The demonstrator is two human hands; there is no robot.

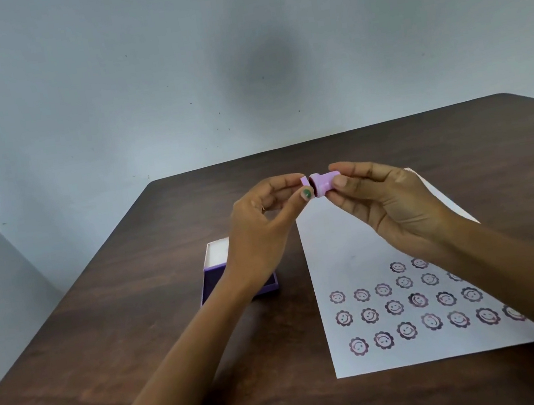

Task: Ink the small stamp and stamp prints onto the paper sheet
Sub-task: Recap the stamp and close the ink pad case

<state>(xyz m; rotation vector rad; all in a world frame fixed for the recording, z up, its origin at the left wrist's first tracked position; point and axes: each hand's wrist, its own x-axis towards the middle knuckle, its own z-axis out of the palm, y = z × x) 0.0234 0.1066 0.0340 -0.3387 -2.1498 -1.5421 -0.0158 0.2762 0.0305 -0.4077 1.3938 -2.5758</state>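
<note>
- Head view: the right hand [386,201] pinches a small lilac plastic stamp [322,184] above the dark wooden table [138,325]; the left hand [263,230] pinches its lilac cap [305,181].
- The left wrist partly hides a purple open ink-pad box [215,272].
- The right forearm covers some flower-face prints [406,330] on the white paper sheet [334,247].

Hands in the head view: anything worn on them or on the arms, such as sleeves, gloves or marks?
Both forearms are bare, with no sleeves or gloves in view. The left hand has dark green polish on its thumbnail. The right hand shows plain, unpainted nails. No watch or bracelet shows on either wrist.
</note>
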